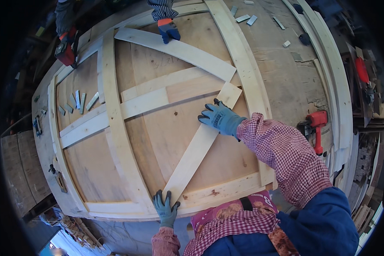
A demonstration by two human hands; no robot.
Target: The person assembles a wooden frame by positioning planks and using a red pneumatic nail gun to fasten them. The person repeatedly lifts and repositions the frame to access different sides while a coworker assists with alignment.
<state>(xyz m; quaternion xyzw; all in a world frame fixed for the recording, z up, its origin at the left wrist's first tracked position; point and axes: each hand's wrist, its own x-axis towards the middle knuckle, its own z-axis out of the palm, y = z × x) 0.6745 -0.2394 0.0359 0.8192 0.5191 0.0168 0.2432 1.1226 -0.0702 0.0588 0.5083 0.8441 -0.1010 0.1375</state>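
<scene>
A pale diagonal board lies across the near right section of a large wooden panel framed with planks. My right hand, in a blue-grey glove, rests on the board's upper part with its fingers apart, reaching over the left edge. At the board's lower end, by the near rail, my left hand touches it with spread fingers. Across the panel, a co-worker's gloved hand lies on a second diagonal board. The co-worker's other hand holds a red and black power tool.
A red nail gun lies at the right on the worktable. Several staple strips rest on the panel's left section, others at the far right. Long planks run along the right edge. Wood stacks stand at the left.
</scene>
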